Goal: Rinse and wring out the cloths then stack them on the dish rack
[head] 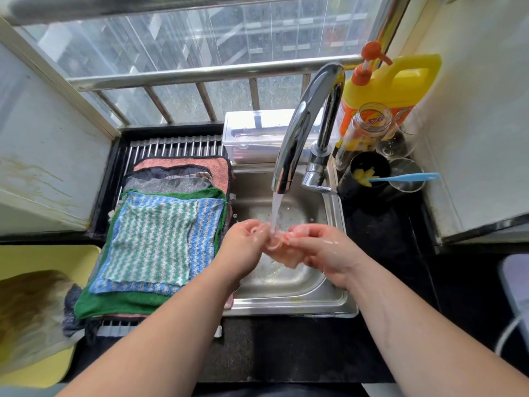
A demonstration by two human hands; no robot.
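Observation:
Both my hands meet under the running water [276,210] from the chrome faucet [303,124], above the steel sink [289,299]. My left hand [246,242] and my right hand [323,247] are wet, with fingers curled against each other; the fingertips are blurred and I see no cloth between them. Left of the sink, several cloths lie stacked flat on the black dish rack [174,146]. A green-and-white striped cloth [154,239] is on top, over a blue striped one [206,222], a green one [114,302], grey ones and a pink one [183,164].
A clear plastic box [252,133] sits behind the sink. To the right stand a yellow detergent jug [400,81], a glass jar [366,130], glasses and a black cup [369,173] with a blue utensil. A yellow tray [43,253] lies at far left.

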